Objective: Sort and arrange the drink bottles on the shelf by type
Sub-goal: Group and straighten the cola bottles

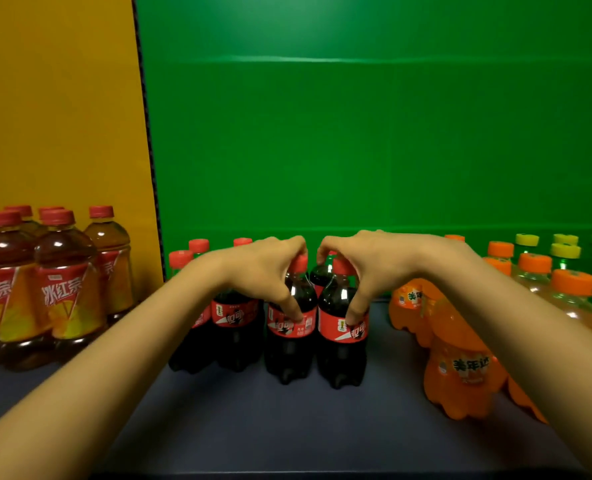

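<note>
Head cam has both hands mid-frame, each clamped on a cola: the left hand (266, 268) curls round the left cola bottle (289, 344), thumb on the label and fingers behind the neck, and the right hand (367, 268) grips the right cola bottle (343, 351) just beside it the same way, both bottles upright on the dark shelf (287, 427). Iced tea bottles (66, 292) sit at the left edge, orange soda bottles (460, 372) lower right and green bottles (564, 258) far right, so I'd guess it's the cola row being tidied. Next move probably calls for sliding these two snug against their neighbours without tipping them.
</note>
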`<state>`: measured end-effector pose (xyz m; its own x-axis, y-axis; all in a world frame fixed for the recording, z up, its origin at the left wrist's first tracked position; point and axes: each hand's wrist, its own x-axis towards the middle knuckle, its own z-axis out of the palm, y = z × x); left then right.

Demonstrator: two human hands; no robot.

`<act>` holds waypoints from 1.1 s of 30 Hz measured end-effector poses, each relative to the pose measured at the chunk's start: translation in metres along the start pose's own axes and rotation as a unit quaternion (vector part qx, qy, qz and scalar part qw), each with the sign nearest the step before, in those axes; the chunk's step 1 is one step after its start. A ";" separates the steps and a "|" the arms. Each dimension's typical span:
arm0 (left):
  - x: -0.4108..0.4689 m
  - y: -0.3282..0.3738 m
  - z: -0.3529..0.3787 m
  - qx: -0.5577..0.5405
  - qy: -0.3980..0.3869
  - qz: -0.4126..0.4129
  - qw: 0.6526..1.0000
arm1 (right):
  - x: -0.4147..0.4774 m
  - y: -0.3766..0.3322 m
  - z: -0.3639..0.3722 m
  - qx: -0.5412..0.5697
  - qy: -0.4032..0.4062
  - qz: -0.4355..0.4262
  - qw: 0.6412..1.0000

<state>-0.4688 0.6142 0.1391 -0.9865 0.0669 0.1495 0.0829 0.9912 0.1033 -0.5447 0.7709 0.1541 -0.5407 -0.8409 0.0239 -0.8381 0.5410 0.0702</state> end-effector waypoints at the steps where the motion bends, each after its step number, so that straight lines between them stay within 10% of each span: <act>1: -0.001 -0.002 0.005 -0.010 0.012 -0.005 1.000 | -0.001 0.002 0.005 0.024 0.009 0.009 1.000; 14: -0.034 0.004 0.120 -0.194 0.365 0.019 0.910 | -0.017 -0.011 0.128 0.337 0.234 0.121 0.904; 33: -0.021 0.009 0.128 0.009 0.353 -0.098 0.931 | 0.002 -0.015 0.150 0.341 0.316 0.154 0.872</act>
<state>-0.4654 0.6367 0.0108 -0.6437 -0.2011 0.7383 -0.0976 0.9786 0.1814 -0.5443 0.7639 0.0038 -0.7805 -0.3797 0.4967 -0.6248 0.4459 -0.6409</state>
